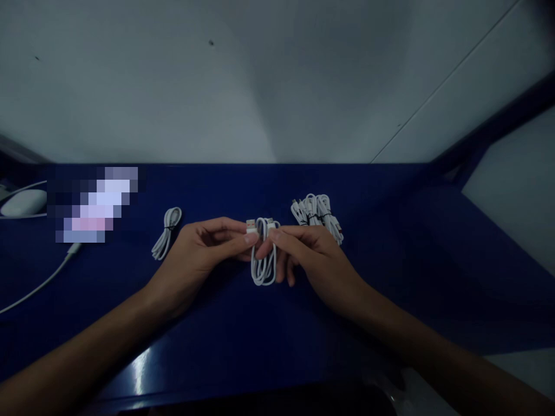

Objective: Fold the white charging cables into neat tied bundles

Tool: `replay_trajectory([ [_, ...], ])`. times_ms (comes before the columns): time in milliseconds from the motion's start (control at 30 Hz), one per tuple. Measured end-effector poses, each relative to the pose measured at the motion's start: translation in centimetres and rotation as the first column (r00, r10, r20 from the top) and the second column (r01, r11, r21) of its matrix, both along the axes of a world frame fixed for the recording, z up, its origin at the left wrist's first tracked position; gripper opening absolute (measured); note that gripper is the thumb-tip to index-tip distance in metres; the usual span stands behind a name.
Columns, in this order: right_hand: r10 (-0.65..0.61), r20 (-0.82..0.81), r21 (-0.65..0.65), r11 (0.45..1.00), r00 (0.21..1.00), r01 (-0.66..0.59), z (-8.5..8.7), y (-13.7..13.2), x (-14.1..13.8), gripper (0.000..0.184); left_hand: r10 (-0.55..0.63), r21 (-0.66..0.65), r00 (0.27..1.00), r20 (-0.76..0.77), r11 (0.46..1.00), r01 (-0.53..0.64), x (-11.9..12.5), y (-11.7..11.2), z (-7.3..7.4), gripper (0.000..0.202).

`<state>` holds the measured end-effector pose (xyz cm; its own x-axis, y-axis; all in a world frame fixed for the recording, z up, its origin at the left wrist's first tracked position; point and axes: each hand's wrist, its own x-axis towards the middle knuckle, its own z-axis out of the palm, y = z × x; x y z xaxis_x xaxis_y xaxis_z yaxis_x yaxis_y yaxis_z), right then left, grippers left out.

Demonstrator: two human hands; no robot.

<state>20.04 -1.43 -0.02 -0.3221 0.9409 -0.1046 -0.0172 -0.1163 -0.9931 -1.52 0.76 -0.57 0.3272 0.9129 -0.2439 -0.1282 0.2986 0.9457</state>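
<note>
Head camera: a white coiled cable (259, 273) is at the middle of the scene, between the two hands and over the blue table (208, 341), both ends pointing to the far side. The left hand (197, 245) pinches it by the flat plug (251, 225) between thumb and fingers; the right hand (314, 248) has thumb and forefinger closed on its right edge, just below the other connector (271, 221), the remaining fingers bent loosely beneath. No dark tie shows on this coil, though fingertips cover part of its upper half, so the likeliest mishap is loops springing apart if either pinch slackens. Pulling the hands outward could also skew the loops or drag one end out of line, and the right wrist, being close to the tied bundles (318, 212) on the far right, might nudge them if it swung outward. As for looks, the cable is slim, pale and smooth, wound into long narrow ovals that hang toward the near side, somewhat uneven at the bottom; the left plug has a metal shell with a hint of orange-red.
</note>
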Motion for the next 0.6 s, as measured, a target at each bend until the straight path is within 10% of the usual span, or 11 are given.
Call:
replay_trajectory([
  [600, 0.013, 0.016, 0.017, 1.0, 1.0, -0.013, -0.16, -0.07, 0.07, 0.039, -0.012, 0.007, 1.0, -0.004, 1.0, 0.012, -0.09, 0.03, -0.15, 0.011],
])
